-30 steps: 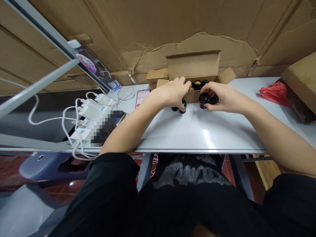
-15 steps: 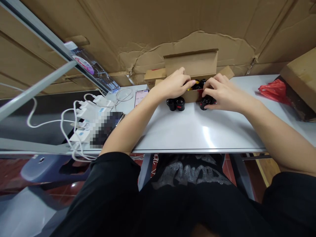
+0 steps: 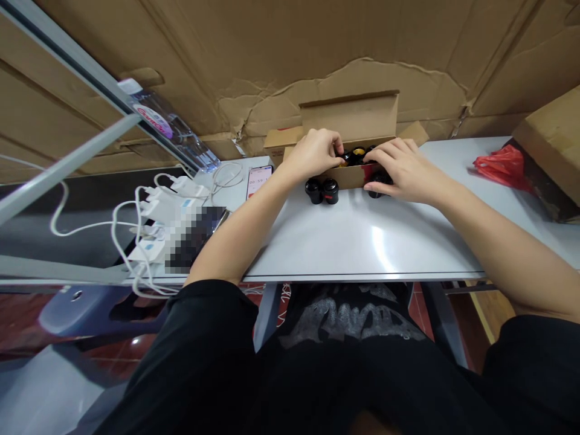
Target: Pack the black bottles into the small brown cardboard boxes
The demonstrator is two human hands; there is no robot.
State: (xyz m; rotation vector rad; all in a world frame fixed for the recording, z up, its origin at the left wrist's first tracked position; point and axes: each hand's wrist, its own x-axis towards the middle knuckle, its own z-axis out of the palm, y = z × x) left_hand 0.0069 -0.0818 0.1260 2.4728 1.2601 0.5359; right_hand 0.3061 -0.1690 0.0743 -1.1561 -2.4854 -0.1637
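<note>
An open cardboard box with its lid raised stands at the back of the white table, holding several black round parts, some with yellow inside. Curled over the box's left part, my left hand has its fingertips at a black part in the box. My right hand is at the box's right front corner, thumb and fingers apart, over a black part that stands in front of the box and is partly hidden. Two more black parts stand in front of the box's left side.
Left of the box lie a phone, white cables and a power strip. A water bottle leans beyond the metal frame. On the right are a red plastic bag and a large carton.
My left hand has shifted slightly left, its fingertips lower at the box. My right hand has moved a little left, its fingers now reaching over the box's front edge. A yellow-lined part shows more clearly.
</note>
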